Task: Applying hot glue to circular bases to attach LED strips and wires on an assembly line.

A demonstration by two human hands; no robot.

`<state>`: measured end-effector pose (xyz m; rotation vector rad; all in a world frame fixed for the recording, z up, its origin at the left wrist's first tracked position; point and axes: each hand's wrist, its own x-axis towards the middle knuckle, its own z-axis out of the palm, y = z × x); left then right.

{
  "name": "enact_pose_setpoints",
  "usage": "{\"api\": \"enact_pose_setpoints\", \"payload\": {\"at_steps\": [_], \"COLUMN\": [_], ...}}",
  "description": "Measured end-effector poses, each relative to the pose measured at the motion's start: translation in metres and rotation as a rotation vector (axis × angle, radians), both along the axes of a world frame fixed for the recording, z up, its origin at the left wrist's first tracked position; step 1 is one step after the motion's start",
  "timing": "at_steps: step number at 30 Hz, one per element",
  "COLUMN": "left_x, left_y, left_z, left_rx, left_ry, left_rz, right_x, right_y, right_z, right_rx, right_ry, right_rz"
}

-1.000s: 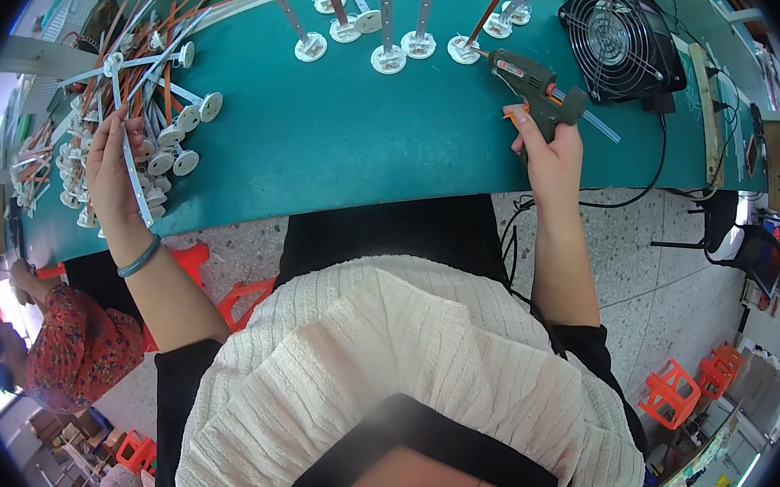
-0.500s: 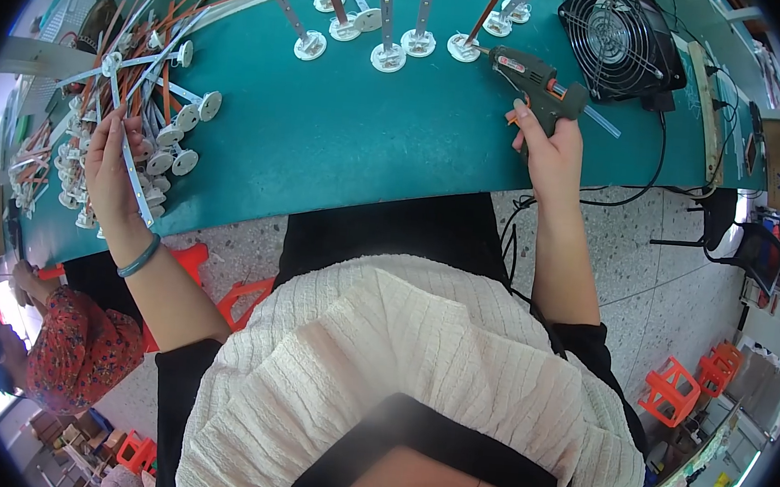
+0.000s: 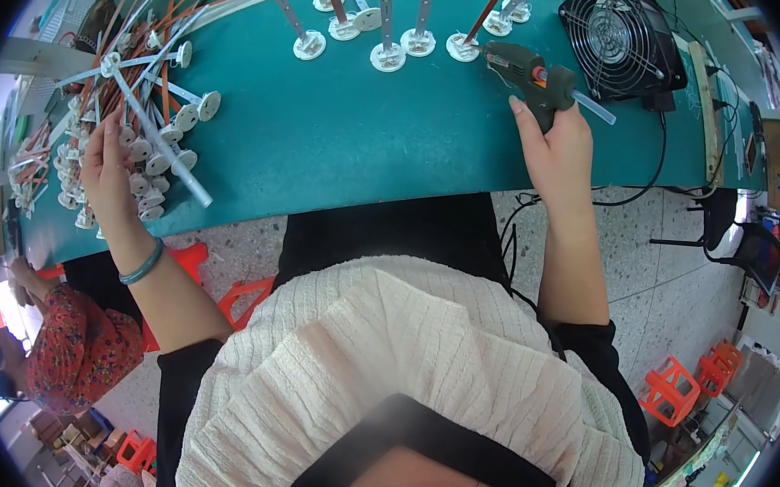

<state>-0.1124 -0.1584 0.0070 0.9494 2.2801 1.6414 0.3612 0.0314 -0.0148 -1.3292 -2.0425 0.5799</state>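
My right hand is wrapped round the grip of a dark green hot glue gun. A clear glue stick pokes from its rear end. Its nozzle points left, close to the white round base of a brown upright strip. At the left, my left hand has its fingers apart beside a heap of strips with white round ends. A pale, slightly blurred strip slants across the heap just right of those fingers, apparently out of their grasp.
Several strips stand upright on white round bases along the far side of the green table. A black fan stands at the far right. The gun's black cable hangs off the edge. A person in a red patterned top sits at left.
The pale strip has left my left fingers, its near end swinging right. My right hand has shifted slightly right and turned the glue gun, its nozzle drawing back from the base.
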Motion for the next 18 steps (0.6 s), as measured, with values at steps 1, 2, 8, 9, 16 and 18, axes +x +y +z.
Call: {"api": "enact_pose_setpoints", "payload": {"at_steps": [1, 2, 8, 9, 16, 18], "left_x": [-0.001, -0.002, 0.003, 0.005, 0.013, 0.011], "left_y": [-0.001, 0.0, 0.002, 0.003, 0.005, 0.005], "left_z": [-0.002, -0.004, -0.008, -0.008, -0.002, -0.002], "left_rx": [-0.033, -0.033, 0.006, 0.039, 0.021, 0.015], "left_ry": [0.021, 0.02, 0.178, 0.157, 0.184, 0.2], "left_rz": [0.0, -0.003, -0.025, -0.014, 0.035, 0.017], "right_x": [-0.001, -0.002, -0.002, -0.001, 0.0, 0.004], "right_y": [-0.001, -0.001, 0.001, 0.001, 0.002, 0.002], "right_z": [0.003, 0.007, 0.006, 0.005, 0.004, 0.006], "right_rx": [0.035, 0.036, 0.141, 0.098, 0.07, 0.102], "right_ry": [-0.063, -0.064, -0.095, -0.073, -0.041, -0.045], "right_rz": [0.004, 0.001, 0.0, 0.012, 0.032, 0.034]}}
